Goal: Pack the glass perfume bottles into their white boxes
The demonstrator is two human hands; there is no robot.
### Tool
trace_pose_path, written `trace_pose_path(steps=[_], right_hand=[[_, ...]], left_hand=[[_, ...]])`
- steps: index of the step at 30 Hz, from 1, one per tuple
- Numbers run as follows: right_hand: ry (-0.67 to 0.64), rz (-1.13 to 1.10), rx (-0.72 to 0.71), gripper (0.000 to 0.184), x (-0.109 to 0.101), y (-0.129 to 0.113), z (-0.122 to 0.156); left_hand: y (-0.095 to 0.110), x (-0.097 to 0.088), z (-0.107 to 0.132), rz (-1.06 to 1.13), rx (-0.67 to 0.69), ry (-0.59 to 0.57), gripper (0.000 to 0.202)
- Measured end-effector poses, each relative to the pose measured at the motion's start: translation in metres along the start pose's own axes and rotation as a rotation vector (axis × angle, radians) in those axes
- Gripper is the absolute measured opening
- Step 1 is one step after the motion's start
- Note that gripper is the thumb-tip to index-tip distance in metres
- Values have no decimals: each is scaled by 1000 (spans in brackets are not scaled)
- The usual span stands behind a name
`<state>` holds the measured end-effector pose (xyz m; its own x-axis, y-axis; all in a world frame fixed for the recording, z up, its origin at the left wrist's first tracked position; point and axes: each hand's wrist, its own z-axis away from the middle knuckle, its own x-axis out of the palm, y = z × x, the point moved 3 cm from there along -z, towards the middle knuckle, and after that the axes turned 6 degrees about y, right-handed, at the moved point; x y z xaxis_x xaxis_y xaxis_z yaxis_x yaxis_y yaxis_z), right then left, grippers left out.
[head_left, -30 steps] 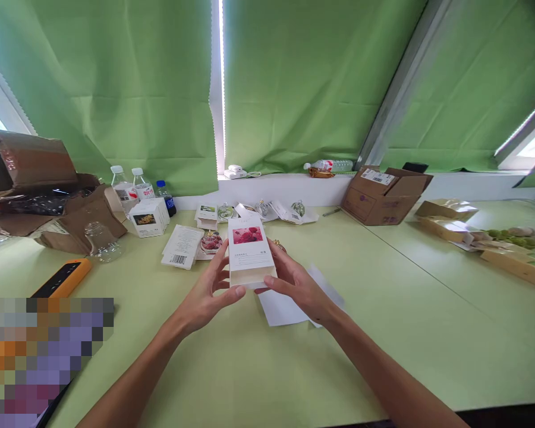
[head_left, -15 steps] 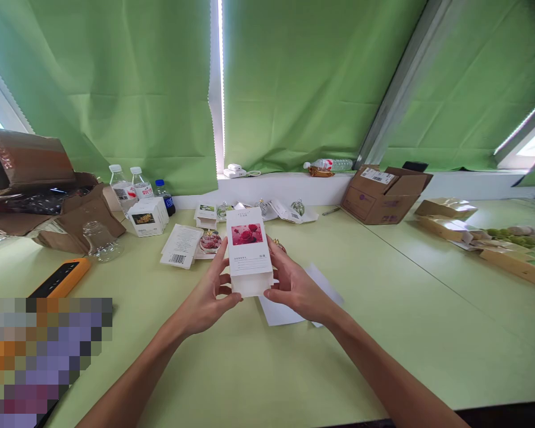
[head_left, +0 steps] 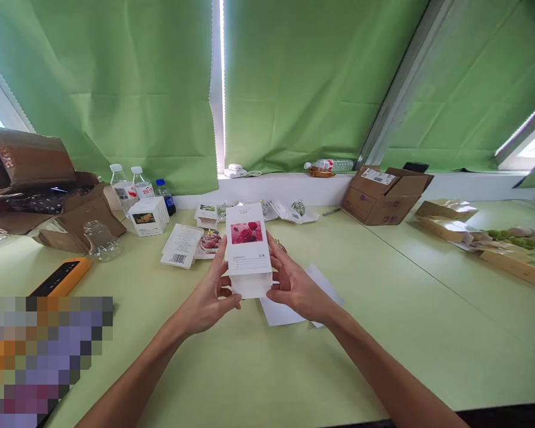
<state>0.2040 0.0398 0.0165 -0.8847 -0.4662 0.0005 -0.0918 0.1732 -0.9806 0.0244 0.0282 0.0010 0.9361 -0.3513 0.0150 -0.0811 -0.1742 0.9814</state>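
Green curtains [head_left: 138, 89] hang behind a pale green desk [head_left: 232, 368], and at the middle of the view, before the person, is a white rose-print carton [head_left: 248, 255]. I take this carton as the centre of the clock, with twelve toward the curtains. Left hand [head_left: 211, 297] grasps it at nine o'clock and right hand [head_left: 301, 291] at three, with the thumbs near its lower corners. It appears to be tilted, its printed face toward the person. White paper sheets [head_left: 296, 306] lie at four o'clock, and a carton with barcode [head_left: 181, 244] at nine, beside a red glass bottle [head_left: 210, 242].

I judge that the rose-print carton is light and made of thin card, rather stiff along its edges but easy to dent in the flat faces. Its smooth surface may slip a little from dry fingers. What it contains, I cannot tell, so the weight is uncertain. The best hold seems to be on the long side edges, with gentle and equal pressure, one palm each side.
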Motion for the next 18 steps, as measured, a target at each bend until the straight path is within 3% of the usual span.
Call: trace_pose_path(steps=[18], right_hand=[[51, -96, 24, 90, -9, -7, -2]], left_hand=[[-5, -7, -3, -100, 10, 54, 95]])
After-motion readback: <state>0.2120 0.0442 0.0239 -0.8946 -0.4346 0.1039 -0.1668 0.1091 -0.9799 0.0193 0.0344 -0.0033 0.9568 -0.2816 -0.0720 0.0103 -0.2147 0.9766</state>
